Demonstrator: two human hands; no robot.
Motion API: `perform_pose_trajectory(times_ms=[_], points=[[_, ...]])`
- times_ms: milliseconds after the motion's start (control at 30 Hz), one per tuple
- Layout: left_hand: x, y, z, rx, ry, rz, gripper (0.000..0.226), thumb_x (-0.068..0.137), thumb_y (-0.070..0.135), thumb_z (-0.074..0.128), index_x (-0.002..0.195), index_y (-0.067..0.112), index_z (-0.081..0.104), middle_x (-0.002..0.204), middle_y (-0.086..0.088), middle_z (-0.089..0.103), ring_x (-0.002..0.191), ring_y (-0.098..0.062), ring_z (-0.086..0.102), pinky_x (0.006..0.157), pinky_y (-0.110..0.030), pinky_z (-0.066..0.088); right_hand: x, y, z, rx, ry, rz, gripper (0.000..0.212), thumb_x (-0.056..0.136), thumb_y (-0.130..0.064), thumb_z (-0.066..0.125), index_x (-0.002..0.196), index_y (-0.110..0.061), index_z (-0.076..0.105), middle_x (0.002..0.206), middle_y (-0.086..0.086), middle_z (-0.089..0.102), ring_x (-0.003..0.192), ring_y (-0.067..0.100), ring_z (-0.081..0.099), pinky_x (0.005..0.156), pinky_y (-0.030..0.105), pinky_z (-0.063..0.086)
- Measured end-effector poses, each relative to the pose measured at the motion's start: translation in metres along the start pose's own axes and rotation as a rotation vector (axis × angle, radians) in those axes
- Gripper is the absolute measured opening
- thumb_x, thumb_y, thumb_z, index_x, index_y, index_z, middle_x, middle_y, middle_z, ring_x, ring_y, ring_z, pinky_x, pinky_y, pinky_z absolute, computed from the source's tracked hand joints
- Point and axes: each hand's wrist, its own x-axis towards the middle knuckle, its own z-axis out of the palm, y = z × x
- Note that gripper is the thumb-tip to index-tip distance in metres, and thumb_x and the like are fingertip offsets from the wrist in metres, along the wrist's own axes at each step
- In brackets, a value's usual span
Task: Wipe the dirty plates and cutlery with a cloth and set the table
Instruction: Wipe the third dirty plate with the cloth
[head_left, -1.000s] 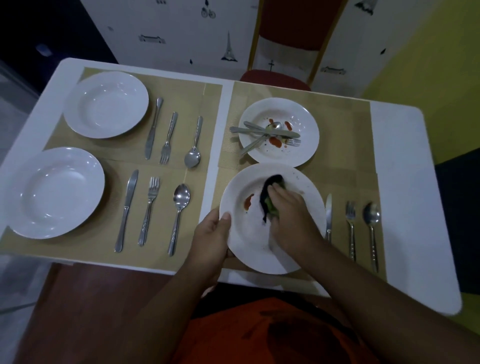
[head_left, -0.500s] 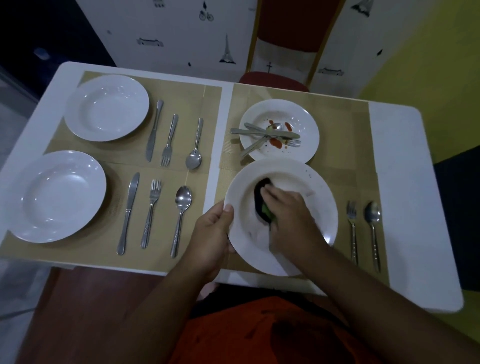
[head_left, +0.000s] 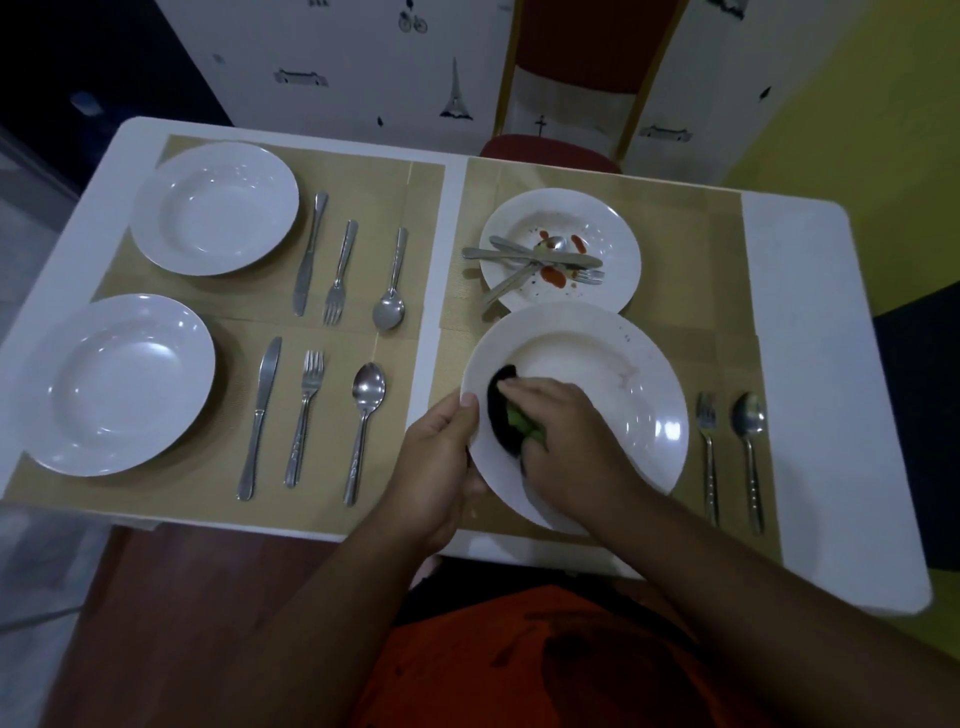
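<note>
No writing, label, brand or number can be read. The white wall (head_left: 353, 119) behind the table (head_left: 810, 364) carries only small black picture stickers, among them an Eiffel Tower (head_left: 456, 91) and a bicycle (head_left: 413, 22).

White table (head_left: 810, 364) with rounded corners. Four tan mats (head_left: 374, 182) sit right on it, two toward 9 o'clock and two toward 3, bare white strip running 12 to 6 between the pairs.

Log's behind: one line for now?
step: wiping | left hand grips white round plate rim | right hand presses dark cloth inside
</note>
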Motion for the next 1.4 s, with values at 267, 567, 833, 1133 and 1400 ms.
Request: perform_pose_trajectory(times_ms=[267,567,833,1133,1400], points=[[0.0,0.003,-0.007,-0.112,0.036,-0.054,0.04,0.107,0.031,0.04,0.131,0.008,0.06,0.12,-0.021,0.07,0.114,-0.041,0.065,0.097,-0.062,0.05,-0.017,-0.001,-0.001,0.052,-0.134,-0.177,0.067,0.062,-0.002,0.043,0.127,-0.013,0.06,0.122,0.002,0.063,0.108,0.021,0.056,0.094,0.034,0.042],[0.005,0.017,-0.015,-0.111,0.102,-0.001,0.034,0.107,0.03,0.04,0.12,0.013,0.066,0.114,-0.014,0.073,0.104,-0.037,0.069,0.09,-0.064,0.052,-0.02,0.004,-0.015,-0.037,-0.193,-0.12,0.066,0.06,-0.01,0.046,0.12,-0.027,0.065,0.114,-0.008,0.067,0.105,0.016,0.056,0.09,0.035,0.048],[-0.004,0.009,0.0,-0.078,0.11,-0.003,0.034,0.107,0.03,0.041,0.123,0.012,0.065,0.107,-0.014,0.075,0.09,-0.031,0.073,0.073,-0.047,0.06,-0.025,-0.009,-0.011,0.014,-0.216,-0.024,0.055,0.08,-0.041,0.041,0.131,-0.027,0.053,0.12,-0.012,0.055,0.108,0.009,0.045,0.094,0.033,0.041],[-0.003,0.013,-0.013,-0.067,0.229,0.093,0.027,0.107,0.025,0.043,0.11,0.024,0.07,0.096,0.004,0.079,0.086,-0.02,0.074,0.085,-0.058,0.056,-0.031,0.019,-0.025,-0.203,-0.137,-0.103,0.035,0.077,-0.024,0.058,0.108,-0.019,0.071,0.099,-0.003,0.069,0.09,0.019,0.056,0.078,0.032,0.048],[-0.011,0.002,-0.002,0.026,0.175,0.061,0.029,0.107,0.027,0.045,0.109,0.02,0.073,0.103,-0.006,0.076,0.094,-0.029,0.069,0.082,-0.066,0.055,0.006,0.034,-0.037,-0.276,0.087,0.095,0.028,0.086,-0.009,0.057,0.113,-0.007,0.066,0.108,0.011,0.065,0.099,0.032,0.052,0.089,0.042,0.043]])
